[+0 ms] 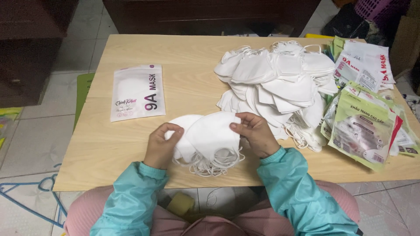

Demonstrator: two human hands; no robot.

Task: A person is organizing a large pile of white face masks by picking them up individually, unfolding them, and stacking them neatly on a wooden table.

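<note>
Both my hands hold a small stack of folded white face masks (210,135) just above the near edge of a light wooden table (183,57). My left hand (161,145) pinches the stack's left side. My right hand (255,133) grips its right edge, thumb on top. The masks' white ear loops dangle below the stack onto the table. A sealed white pouch (137,91) with a mask inside lies flat to the left, apart from my hands. A big heap of loose white masks (280,83) sits to the right of the middle.
Stacks of empty pouches, white ones (365,61) and green ones (363,126), lie along the table's right edge. Dark wooden furniture (205,15) stands behind the table. Tiled floor shows at left, with a blue clothes hanger (26,192) on it.
</note>
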